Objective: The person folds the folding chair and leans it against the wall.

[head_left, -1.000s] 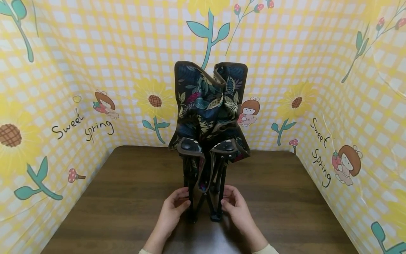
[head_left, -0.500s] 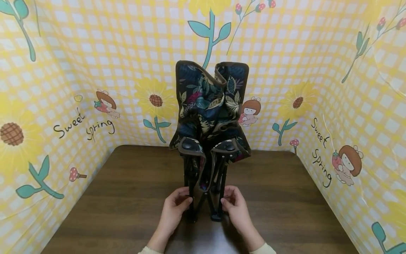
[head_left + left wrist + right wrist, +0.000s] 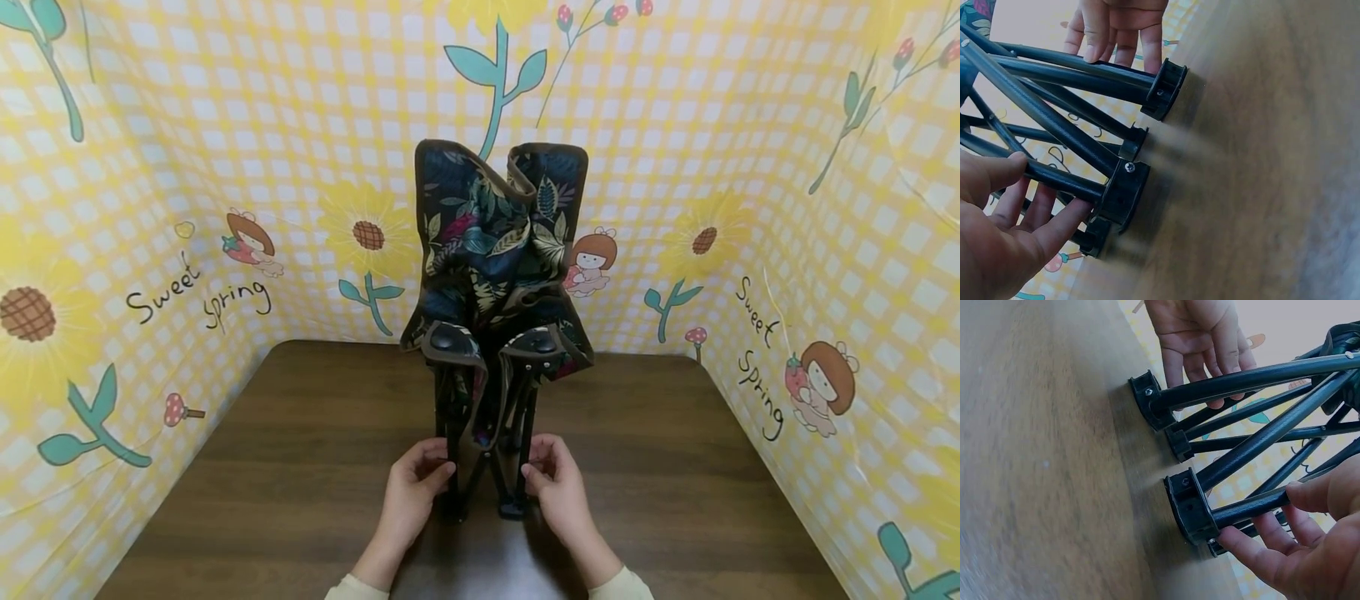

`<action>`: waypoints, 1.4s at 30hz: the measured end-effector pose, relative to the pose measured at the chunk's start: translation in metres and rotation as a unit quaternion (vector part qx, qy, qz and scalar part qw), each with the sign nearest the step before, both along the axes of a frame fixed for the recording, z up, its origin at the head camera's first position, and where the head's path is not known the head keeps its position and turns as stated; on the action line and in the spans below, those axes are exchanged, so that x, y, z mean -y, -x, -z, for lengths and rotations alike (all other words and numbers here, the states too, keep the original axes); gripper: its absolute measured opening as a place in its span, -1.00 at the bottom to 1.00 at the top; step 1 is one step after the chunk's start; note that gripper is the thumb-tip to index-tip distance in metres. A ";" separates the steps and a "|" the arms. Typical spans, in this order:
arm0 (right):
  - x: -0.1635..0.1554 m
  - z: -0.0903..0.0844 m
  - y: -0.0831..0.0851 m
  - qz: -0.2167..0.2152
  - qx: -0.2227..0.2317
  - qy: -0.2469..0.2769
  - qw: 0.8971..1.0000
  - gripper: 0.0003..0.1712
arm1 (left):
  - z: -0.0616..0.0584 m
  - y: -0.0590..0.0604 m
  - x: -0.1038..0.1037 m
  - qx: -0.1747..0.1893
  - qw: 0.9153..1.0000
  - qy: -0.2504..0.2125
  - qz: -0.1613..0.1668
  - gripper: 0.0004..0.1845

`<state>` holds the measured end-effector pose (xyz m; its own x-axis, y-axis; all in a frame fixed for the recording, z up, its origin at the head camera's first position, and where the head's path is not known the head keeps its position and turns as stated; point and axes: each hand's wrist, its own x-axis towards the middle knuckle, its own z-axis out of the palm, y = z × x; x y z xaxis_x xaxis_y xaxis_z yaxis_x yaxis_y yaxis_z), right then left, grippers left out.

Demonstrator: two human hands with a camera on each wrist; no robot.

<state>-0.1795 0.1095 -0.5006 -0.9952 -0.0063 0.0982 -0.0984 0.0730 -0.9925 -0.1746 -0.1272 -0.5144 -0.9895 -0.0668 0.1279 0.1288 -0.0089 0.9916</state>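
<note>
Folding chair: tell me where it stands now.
In the head view the folding chair stands folded upright mid-table, its front legs held between left hand and right hand.

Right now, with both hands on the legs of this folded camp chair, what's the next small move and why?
Probably draw the two front legs apart. The folding chair stands upright on the wooden table, its black legs bunched together and the floral fabric gathered. The left hand and right hand each grip a front leg just above its foot, well placed to spread the frame.
</note>
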 end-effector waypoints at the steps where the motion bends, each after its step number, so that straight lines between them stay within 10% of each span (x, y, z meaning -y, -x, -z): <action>1: 0.000 0.000 0.001 0.001 -0.001 -0.002 1.000 -0.60 | 0.000 0.000 0.000 0.001 1.000 0.002 0.000 -0.66; 42: 0.000 0.002 0.033 -0.001 -0.017 -0.019 1.000 -0.56 | -0.005 0.027 -0.003 -0.003 0.999 0.050 0.010 -0.69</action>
<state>-0.2125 0.1094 -0.5030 -0.9912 -0.0117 0.1319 -0.1324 0.1099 -0.9851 -0.2021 -0.1237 -0.5093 -0.9898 -0.0339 0.1386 0.1353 0.0876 0.9869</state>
